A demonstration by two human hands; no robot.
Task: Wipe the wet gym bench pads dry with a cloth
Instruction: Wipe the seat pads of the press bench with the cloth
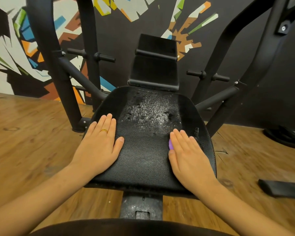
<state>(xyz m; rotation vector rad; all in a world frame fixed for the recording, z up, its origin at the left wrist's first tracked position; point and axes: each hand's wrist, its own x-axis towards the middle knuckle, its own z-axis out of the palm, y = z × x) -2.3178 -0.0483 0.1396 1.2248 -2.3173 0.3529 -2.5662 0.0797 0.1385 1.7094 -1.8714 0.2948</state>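
The black textured seat pad (143, 159) lies in front of me, and water droplets (150, 113) glisten across its far middle. Behind it rises the narrower black back pad (155, 68). My left hand (100, 143), wearing a gold ring, rests flat and empty on the pad's left side. My right hand (187, 155) lies flat on the right side, pressing down on a purple cloth (170, 144). Only a sliver of the cloth shows, between thumb and forefinger. Both hands are nearer to me than the wet patch.
Black steel frame uprights stand to the left (58, 74) and right (242, 68) of the bench, with weight pegs (104, 57) sticking out. A weight plate (286, 135) and a black footplate (283, 188) lie on the wooden floor at right. The seat post (141, 206) is below the pad.
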